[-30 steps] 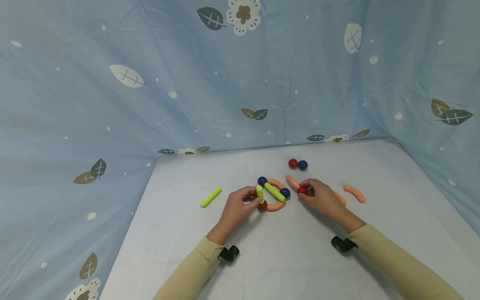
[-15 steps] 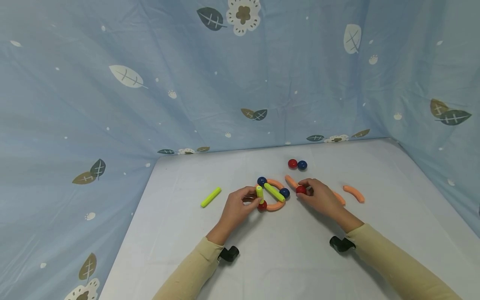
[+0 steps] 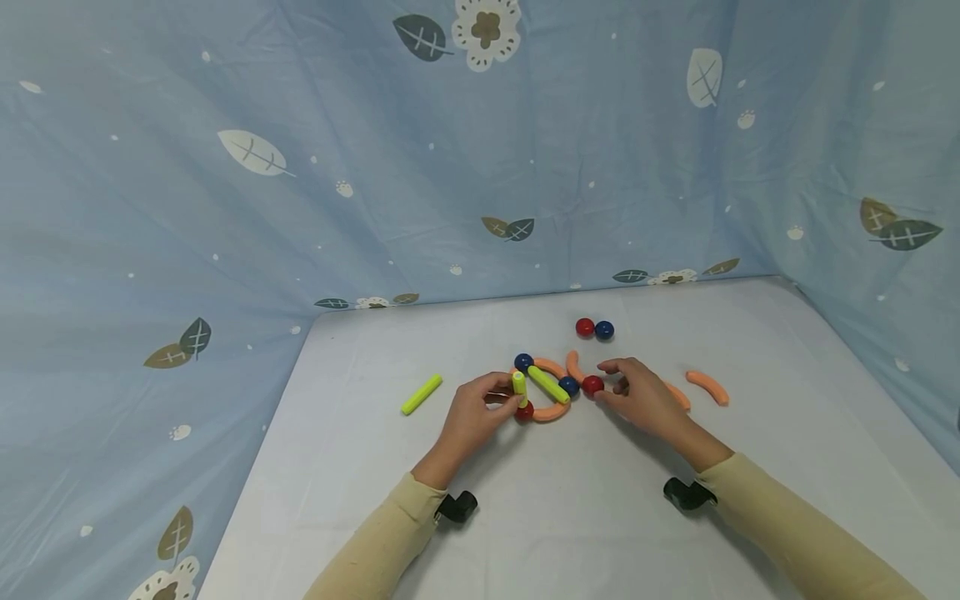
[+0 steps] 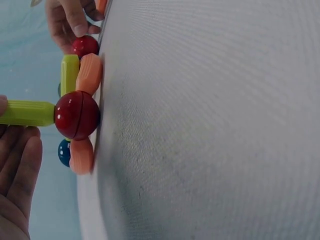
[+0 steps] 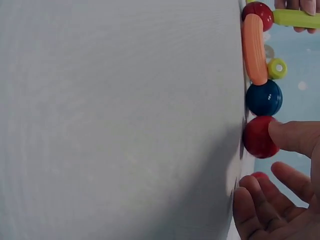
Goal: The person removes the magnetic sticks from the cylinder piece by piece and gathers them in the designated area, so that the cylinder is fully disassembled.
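In the head view my left hand (image 3: 480, 414) pinches a yellow-green magnetic stick (image 3: 520, 388) that stands upright on a red ball (image 4: 77, 115). That ball belongs to a ring of curved orange sticks (image 3: 552, 412) and blue balls (image 3: 523, 362). Another yellow-green stick (image 3: 548, 385) lies across the ring. My right hand (image 3: 639, 396) has its thumb on a second red ball (image 5: 261, 137), its other fingers apart from it. This ball sits right beside the ring's right blue ball (image 5: 264, 97). A curved orange stick (image 3: 573, 367) extends from it toward the back.
A loose yellow-green stick (image 3: 422, 394) lies to the left on the white table (image 3: 570, 517). Behind the ring are a red ball (image 3: 585, 327) and a blue ball (image 3: 604, 331) side by side. Curved orange sticks (image 3: 707, 388) lie at the right, one partly behind my right hand.
The second red ball has moved left to the ring's blue ball, and its orange stick has swung round. My right fingers have spread off the ball. The left hand has stayed put.
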A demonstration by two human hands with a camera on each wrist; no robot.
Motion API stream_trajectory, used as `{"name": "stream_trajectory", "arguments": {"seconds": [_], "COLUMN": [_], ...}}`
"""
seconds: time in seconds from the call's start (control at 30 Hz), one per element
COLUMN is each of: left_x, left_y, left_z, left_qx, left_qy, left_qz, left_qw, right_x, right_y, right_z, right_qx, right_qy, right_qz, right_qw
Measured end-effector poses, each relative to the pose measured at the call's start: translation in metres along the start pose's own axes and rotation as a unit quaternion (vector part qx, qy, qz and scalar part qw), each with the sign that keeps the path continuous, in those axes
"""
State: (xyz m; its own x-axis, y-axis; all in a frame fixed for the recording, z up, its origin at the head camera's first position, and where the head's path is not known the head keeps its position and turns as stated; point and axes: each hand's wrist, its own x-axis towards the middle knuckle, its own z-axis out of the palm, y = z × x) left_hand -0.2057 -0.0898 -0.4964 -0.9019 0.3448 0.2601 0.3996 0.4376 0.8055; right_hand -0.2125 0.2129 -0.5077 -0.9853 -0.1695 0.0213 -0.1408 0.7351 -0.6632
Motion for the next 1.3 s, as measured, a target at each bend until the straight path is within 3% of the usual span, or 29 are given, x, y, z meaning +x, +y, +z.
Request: {"name": "stream_trajectory", "arguments": {"seconds": [0.33,0.57,0.73,1.03,1.3], "left_x": [0.001,0.001,0.003,0.003,0.002], "left_y": [0.000,0.002,0.004,0.003,0.002], "left_z": [0.000,-0.002,-0.004,-0.005,-0.005], "left_qx": [-0.001,-0.007,-0.004,0.003,0.010], "left_qy": [-0.001,0.004,0.007,0.003,0.006], "left_qz": [-0.003,-0.001,0.004,-0.001,0.010], "left_qw": [1.0000,1.0000,1.0000,1.0000,0.9999], "right_x": [-0.009,-0.017,-0.021,-0.023,-0.016], "right_y": [-0.012,-0.028,-0.040,-0.061,-0.074], "right_z": [-0.002,0.004,0.015,0.037,0.056], "right_qx": [0.005,0.023,0.043,0.105,0.097], "right_qy": [0.028,0.057,0.044,-0.012,-0.033], "right_qz": [-0.032,-0.094,-0.126,-0.120,-0.084], "right_qw": [0.999,0.994,0.990,0.987,0.991]}}
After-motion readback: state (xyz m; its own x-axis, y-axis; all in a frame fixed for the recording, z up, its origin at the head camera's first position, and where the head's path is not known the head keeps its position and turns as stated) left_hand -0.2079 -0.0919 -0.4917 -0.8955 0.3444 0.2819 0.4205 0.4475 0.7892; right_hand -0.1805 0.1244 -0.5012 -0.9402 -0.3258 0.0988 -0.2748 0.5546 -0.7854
